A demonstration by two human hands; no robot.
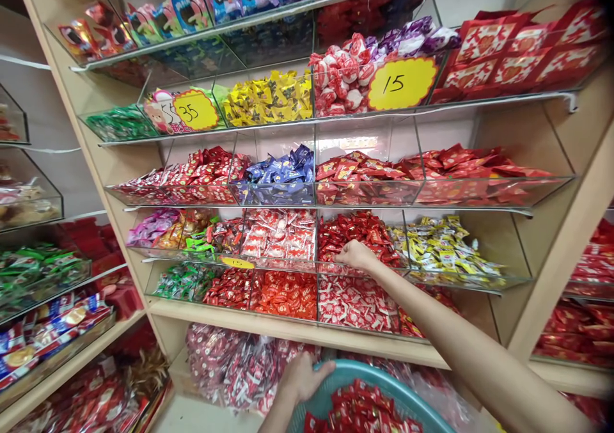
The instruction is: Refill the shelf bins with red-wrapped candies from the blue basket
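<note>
My left hand grips the rim of a teal plastic basket, thumb over the edge. Inside the basket lies a heap of red-wrapped candies. My right arm stretches to the shelf, and my right hand is at a clear bin of similar red-wrapped candies. Its fingers are curled together against the candies; what they hold, if anything, is hidden. Beside that bin are white-and-red packets on the left and yellow-wrapped candies on the right.
Clear-fronted bins fill the tiered wooden shelf. Yellow price tags hang on some fronts. Below the lowest ledge stand large clear bags of candy. More stocked shelves flank it, with a box of blue packets at left.
</note>
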